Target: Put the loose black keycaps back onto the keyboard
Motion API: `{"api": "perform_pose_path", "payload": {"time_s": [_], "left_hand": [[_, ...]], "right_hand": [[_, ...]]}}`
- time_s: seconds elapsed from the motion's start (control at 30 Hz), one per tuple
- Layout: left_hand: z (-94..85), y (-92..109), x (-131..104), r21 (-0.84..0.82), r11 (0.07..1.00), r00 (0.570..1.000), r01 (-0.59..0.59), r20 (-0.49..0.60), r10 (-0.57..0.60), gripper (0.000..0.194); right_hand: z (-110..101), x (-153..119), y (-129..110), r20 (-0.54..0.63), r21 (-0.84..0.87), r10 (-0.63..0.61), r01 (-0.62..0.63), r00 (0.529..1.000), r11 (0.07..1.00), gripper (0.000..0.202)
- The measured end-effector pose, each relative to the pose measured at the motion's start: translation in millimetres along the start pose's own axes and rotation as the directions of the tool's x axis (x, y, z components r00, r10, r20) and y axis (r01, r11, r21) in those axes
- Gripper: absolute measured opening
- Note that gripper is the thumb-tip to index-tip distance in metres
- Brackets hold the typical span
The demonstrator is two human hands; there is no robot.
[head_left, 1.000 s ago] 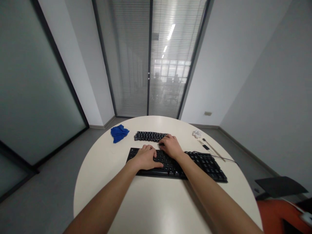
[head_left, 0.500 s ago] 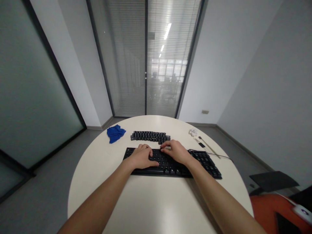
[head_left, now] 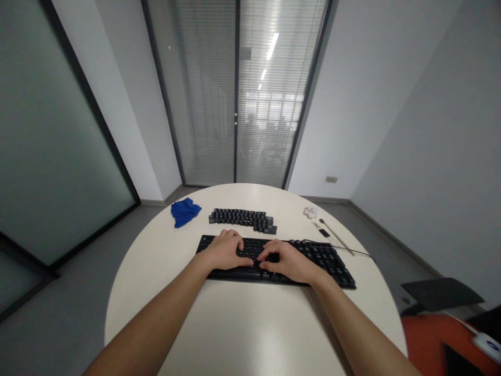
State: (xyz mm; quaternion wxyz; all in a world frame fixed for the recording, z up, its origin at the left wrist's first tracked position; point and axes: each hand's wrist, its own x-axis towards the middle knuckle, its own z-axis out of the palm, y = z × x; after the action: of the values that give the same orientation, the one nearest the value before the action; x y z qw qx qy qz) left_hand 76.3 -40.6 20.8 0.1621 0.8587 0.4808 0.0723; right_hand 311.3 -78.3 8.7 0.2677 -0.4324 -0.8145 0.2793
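Observation:
A black keyboard [head_left: 329, 261] lies on the round white table; its middle part shows no keycaps, while the right block has them. My left hand [head_left: 226, 250] rests on its left part, thumb and fingers apart, with nothing seen in it. Over the middle of the keyboard is my right hand [head_left: 285, 260], its thumb and fingertips drawn close together at the keys; whatever they hold, if anything, is too small to make out. Beyond the keyboard, loose black keycaps [head_left: 240, 217] are laid out in rows.
A blue cloth [head_left: 185, 212] lies at the table's far left. At the right are a crumpled whitish item [head_left: 310, 212], a small brush [head_left: 323, 232], a thin stick [head_left: 337, 237] and the cable. An orange chair [head_left: 426, 339] stands beyond the table's right edge.
My right hand has moved down from the keyboard's far edge towards its middle. A wide keycap now shows at the right end of the loose row. My left hand has barely moved.

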Motion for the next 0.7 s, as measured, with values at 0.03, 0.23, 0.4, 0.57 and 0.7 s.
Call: {"api": "perform_pose_path", "payload": {"time_s": [0.03,0.23,0.4,0.57,0.7], "left_hand": [[0.1,0,0,0.002,1.0,1.0,0.0,-0.001,0.0,0.051],[-4.1,4,-3,0.005,1.0,1.0,-0.004,-0.004,0.004,0.048],[-6.4,11,-5,-0.008,1.0,1.0,0.023,-0.014,-0.023,0.05],[0.3,18,-5,0.018,0.997,0.997,0.069,-0.046,-0.068,0.058],[3.5,22,-6,0.037,0.995,0.994,0.093,-0.055,-0.091,0.064]], "right_hand": [[0,0,0,-0.004,-0.008,-0.013,0.012,1.0,1.0,0.011],[3,-1,-6,0.0,-0.026,-0.073,0.073,0.997,0.997,0.007],[2,-1,-8,-0.004,0.014,-0.012,0.012,1.0,1.0,0.011],[0,-2,-2,0.009,0.148,0.092,-0.093,0.996,0.985,0.018],[-3,-3,-1,-0.072,0.018,0.037,-0.036,0.997,0.999,0.018]]}}
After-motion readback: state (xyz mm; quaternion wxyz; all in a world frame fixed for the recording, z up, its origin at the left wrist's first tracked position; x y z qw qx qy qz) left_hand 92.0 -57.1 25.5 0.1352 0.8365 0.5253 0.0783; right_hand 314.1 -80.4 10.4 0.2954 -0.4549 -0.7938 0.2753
